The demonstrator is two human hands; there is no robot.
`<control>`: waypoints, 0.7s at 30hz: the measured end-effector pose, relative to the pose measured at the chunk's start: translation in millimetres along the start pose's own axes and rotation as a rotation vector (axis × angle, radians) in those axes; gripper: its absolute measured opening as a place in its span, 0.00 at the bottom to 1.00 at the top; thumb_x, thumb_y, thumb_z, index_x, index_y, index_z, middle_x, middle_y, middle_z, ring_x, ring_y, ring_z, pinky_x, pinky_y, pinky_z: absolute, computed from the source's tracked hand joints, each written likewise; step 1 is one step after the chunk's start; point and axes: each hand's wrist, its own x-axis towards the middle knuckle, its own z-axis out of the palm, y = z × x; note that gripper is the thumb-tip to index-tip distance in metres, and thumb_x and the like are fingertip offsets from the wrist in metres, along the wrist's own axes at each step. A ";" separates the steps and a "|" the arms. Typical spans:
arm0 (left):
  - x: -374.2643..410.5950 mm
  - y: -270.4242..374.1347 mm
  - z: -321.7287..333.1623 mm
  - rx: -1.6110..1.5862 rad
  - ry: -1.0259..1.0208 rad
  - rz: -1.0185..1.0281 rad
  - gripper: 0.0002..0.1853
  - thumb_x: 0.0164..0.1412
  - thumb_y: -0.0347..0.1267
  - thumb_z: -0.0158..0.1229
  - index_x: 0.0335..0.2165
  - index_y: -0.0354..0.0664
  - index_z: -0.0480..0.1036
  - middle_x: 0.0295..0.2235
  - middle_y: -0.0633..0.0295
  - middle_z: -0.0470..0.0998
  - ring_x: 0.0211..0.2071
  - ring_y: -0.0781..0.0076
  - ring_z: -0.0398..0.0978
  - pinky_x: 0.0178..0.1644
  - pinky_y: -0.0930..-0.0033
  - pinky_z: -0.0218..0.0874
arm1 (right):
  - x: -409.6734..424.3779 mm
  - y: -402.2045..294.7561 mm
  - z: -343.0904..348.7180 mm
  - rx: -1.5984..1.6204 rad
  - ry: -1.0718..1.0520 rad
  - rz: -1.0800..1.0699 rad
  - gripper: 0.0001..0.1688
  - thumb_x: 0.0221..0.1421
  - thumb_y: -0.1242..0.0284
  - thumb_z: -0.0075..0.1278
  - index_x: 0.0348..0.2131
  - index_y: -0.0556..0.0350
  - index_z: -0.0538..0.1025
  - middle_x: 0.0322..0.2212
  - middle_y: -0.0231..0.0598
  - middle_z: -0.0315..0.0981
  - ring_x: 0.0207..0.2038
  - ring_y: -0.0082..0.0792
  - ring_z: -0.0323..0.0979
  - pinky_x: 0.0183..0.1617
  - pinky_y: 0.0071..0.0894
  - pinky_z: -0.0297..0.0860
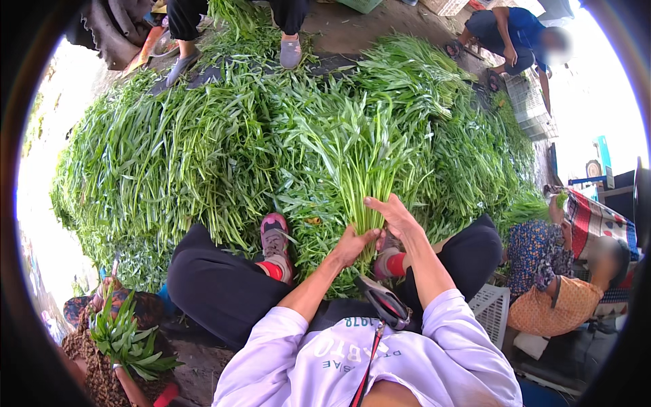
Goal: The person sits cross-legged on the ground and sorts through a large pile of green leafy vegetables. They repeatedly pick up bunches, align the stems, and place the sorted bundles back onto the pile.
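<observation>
A bunch of leafy water spinach stands nearly upright between my feet, with leaves pointing away from me and pale stems towards me. My left hand is wrapped around the lower stems. Slightly higher, on the right side, my right hand grips the same bunch, thumb across the stems. Parts of the fingers of both hands are hidden behind the bunch. Beneath and beyond it spreads a large heap of the same greens, with a sheaf of stems lying on top at the far right.
My shoes and bent knees flank the bunch. A pouch hangs from a lanyard at my waist. Co-workers sit around: legs opposite, a person at right, another at lower left holding greens. Plastic crates stand at right.
</observation>
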 end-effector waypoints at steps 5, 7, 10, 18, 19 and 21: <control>0.7 -11.1 -3.5 -0.170 0.126 -0.013 0.08 0.63 0.28 0.52 0.36 0.33 0.73 0.25 0.60 0.76 0.23 0.72 0.73 0.28 0.70 0.68 | 4.7 2.5 20.5 -0.013 0.349 0.209 0.23 0.52 0.60 0.59 0.41 0.55 0.71 0.25 0.39 0.75 0.14 0.27 0.68 0.10 0.28 0.61; 5.2 -33.6 -19.8 -0.269 0.192 -0.069 0.10 0.65 0.30 0.51 0.41 0.32 0.70 0.30 0.56 0.78 0.26 0.69 0.76 0.31 0.67 0.73 | 20.5 31.5 12.4 -0.003 0.434 0.303 0.22 0.55 0.57 0.55 0.41 0.55 0.70 0.22 0.39 0.73 0.09 0.28 0.62 0.05 0.29 0.52; 5.3 -53.7 -39.5 -0.472 0.243 -0.132 0.12 0.66 0.31 0.49 0.42 0.32 0.69 0.32 0.54 0.78 0.28 0.67 0.78 0.34 0.65 0.75 | 41.9 68.9 -5.6 0.155 0.289 0.433 0.19 0.58 0.57 0.51 0.35 0.55 0.73 0.16 0.38 0.71 0.04 0.28 0.56 0.04 0.29 0.50; -1.9 -50.8 -56.6 -0.635 0.002 -0.231 0.24 0.68 0.41 0.43 0.50 0.29 0.65 0.45 0.48 0.75 0.45 0.57 0.76 0.53 0.55 0.69 | 47.9 87.3 -10.2 0.217 0.272 0.222 0.18 0.57 0.64 0.54 0.41 0.56 0.68 0.25 0.37 0.73 0.18 0.28 0.72 0.18 0.28 0.72; -2.0 -50.0 -59.4 -0.622 0.016 -0.302 0.23 0.68 0.40 0.45 0.50 0.30 0.65 0.45 0.50 0.75 0.43 0.59 0.77 0.51 0.57 0.70 | 47.1 89.2 -9.5 0.182 0.372 0.258 0.26 0.56 0.59 0.55 0.44 0.54 0.64 0.29 0.38 0.71 0.19 0.27 0.71 0.16 0.25 0.68; 1.7 -54.1 -63.4 -0.533 0.026 -0.275 0.21 0.67 0.39 0.47 0.50 0.33 0.66 0.42 0.53 0.75 0.37 0.65 0.76 0.45 0.61 0.71 | 48.4 87.0 -15.2 0.041 0.351 0.322 0.32 0.54 0.53 0.56 0.46 0.56 0.63 0.30 0.38 0.70 0.18 0.26 0.67 0.13 0.24 0.62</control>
